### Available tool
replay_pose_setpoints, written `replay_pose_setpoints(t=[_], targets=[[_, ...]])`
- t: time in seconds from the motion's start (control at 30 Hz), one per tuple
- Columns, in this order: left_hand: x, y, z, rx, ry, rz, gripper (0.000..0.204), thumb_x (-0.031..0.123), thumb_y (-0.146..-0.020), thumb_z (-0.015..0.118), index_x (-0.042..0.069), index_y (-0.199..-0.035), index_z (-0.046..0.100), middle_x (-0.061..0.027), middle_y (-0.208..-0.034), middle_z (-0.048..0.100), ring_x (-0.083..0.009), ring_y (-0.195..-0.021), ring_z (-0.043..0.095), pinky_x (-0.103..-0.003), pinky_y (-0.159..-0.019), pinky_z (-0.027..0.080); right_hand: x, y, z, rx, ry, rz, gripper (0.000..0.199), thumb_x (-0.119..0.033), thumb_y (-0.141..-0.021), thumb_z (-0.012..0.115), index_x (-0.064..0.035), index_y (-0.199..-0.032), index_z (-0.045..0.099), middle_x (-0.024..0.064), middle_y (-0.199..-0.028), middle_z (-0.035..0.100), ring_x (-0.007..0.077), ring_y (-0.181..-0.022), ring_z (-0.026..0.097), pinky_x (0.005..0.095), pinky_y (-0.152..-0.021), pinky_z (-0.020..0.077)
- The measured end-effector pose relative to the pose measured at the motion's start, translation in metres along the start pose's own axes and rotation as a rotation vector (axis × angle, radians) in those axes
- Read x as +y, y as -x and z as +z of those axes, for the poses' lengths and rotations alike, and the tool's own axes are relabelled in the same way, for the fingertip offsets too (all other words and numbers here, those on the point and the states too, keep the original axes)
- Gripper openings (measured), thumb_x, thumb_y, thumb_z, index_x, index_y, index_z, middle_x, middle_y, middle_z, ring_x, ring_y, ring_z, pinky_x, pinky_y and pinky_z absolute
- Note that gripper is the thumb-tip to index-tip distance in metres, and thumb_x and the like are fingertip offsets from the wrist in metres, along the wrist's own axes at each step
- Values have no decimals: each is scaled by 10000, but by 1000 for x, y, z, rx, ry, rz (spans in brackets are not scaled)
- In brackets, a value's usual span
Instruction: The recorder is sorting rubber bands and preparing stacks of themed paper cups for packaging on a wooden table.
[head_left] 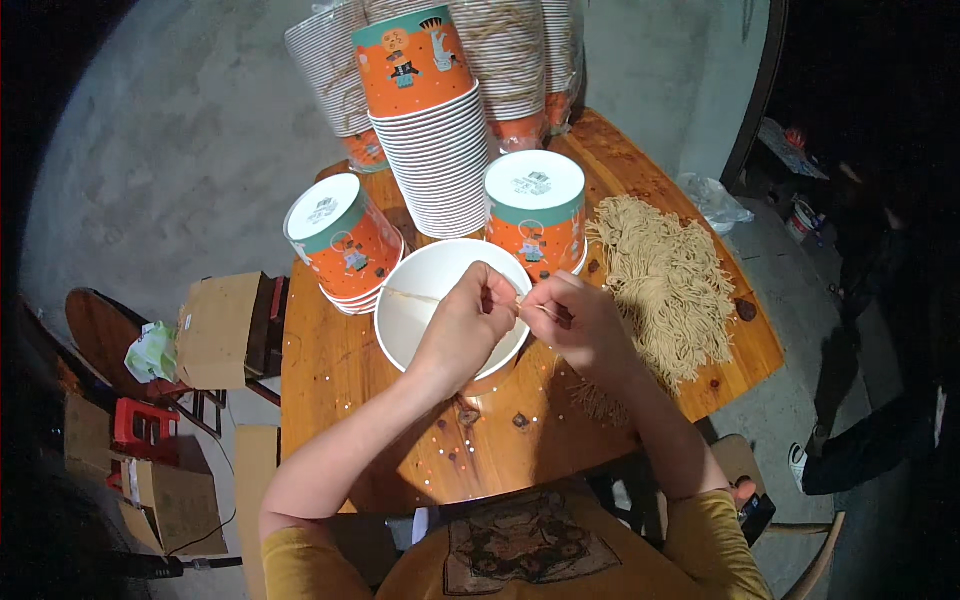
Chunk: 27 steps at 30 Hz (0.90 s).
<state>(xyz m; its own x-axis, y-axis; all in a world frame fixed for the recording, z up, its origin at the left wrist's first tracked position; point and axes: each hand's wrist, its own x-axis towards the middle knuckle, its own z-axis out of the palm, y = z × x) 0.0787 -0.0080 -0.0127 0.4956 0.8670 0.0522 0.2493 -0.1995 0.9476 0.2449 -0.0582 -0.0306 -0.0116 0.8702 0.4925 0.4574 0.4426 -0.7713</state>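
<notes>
Over an upright white paper bucket, my left hand and my right hand meet fingertip to fingertip, both closed in a pinch. They grip a thin beige string, whose one end trails left of my left hand across the bucket's opening. A short bit of it shows between the fingertips; the rest is hidden by my fingers. Right of my right hand lies a big heap of beige strings, its loose ends spreading toward me on the wooden table.
Upside-down orange buckets stand behind the white one: a left stack, a right stack and a tall stack. Wrapped stacks rise at the back. Cardboard boxes stand left of the table. Another person's leg shows at right.
</notes>
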Motion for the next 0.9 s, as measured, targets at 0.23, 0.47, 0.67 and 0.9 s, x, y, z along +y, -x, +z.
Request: replay_pose_setpoints(t=[0.23,0.47,0.67,0.9], targets=[[7,-2,-5,-90,275,-56,302,-59,-825,595,32,-1070,443,-23,-835,561,-82,-780,522,-209,-713,431,9,2,4,68,-1,-58,28,-42,-824,606,-34,-848,595,18,-736,462,95,-576,426,250,-529,351],[8,-5,-4,-98,325,-66,338,-52,-835,596,21,-1123,433,-28,-847,575,-81,-794,534,-202,-738,438,11,5,5,112,34,-79,62,-27,-813,609,-49,-850,564,61,-752,492,175,-612,510,307,-556,416],[4,-9,-3,-51,454,-189,350,-32,-830,608,35,-1128,437,-48,-905,594,-113,-868,577,-226,-804,455,11,9,11,163,33,-61,89,-29,-805,627,-53,-862,563,45,-743,493,168,-608,508,296,-548,413],[10,-6,0,-100,390,-123,367,-25,-836,589,16,-1148,401,-36,-869,582,-103,-833,554,-213,-773,443,15,8,11,218,12,-113,128,-25,-813,617,-74,-920,565,42,-745,473,154,-574,486,295,-536,413]])
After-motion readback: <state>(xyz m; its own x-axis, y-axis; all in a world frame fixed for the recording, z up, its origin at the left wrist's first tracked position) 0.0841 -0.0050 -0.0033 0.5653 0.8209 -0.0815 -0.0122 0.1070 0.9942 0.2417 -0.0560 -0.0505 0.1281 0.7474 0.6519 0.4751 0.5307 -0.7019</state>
